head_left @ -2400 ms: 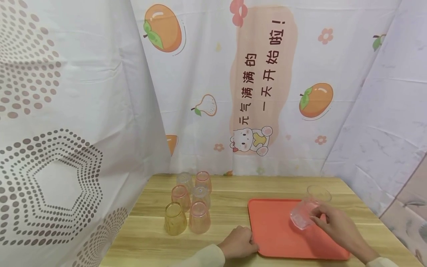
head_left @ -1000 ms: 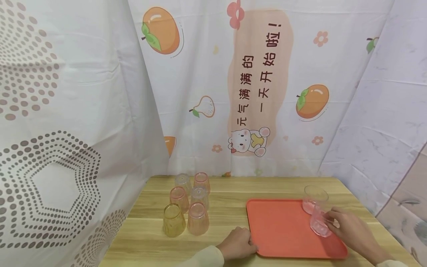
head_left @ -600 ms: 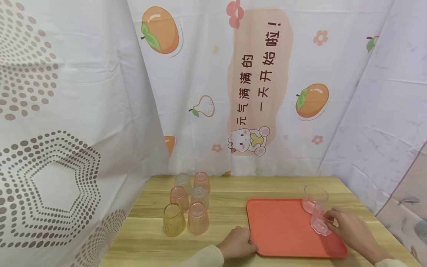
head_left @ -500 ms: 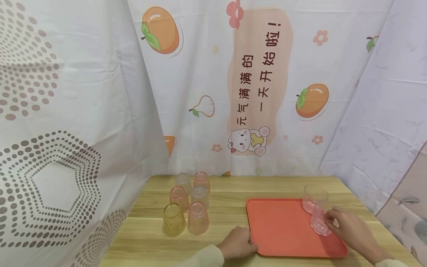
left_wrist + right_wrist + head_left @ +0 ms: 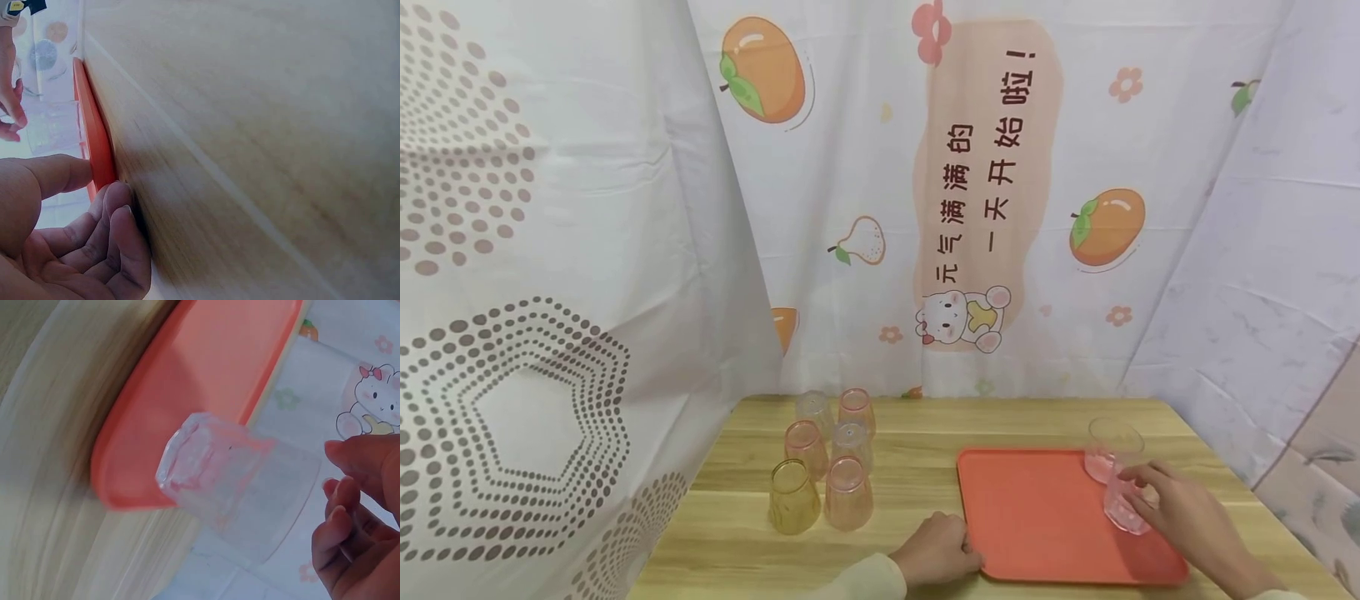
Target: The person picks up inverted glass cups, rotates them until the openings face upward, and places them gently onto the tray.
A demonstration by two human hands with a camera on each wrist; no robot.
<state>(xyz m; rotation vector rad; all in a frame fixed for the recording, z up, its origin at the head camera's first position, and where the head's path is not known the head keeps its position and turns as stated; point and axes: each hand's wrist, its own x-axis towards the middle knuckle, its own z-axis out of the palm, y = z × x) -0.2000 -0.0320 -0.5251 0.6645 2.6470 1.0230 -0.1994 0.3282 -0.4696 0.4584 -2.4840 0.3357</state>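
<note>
A clear tumbler [image 5: 1124,510] stands upright on the right part of the orange-red tray [image 5: 1037,517]. Close behind it is a second clear tumbler [image 5: 1112,437], at the tray's far right corner. My right hand [image 5: 1180,512] is at the rim of the nearer one. In the right wrist view a small gap shows between its bent fingers [image 5: 340,528] and that tumbler's rim, and they hold nothing. My left hand [image 5: 938,547] pinches the tray's near left corner. The left wrist view shows its thumb [image 5: 62,173] against the tray's side and the other fingers curled below.
Several tumblers stand upside down at the table's left: a yellow tumbler [image 5: 794,498] and a pink tumbler [image 5: 848,496] in front, more pink and clear ones behind. Bare wood [image 5: 910,467] lies between them and the tray. A printed curtain [image 5: 865,333] closes off the back.
My right hand has carried the clear tumbler rightward and down onto the tray, and its fingers have now come off the rim. My left hand has stayed at the tray's corner.
</note>
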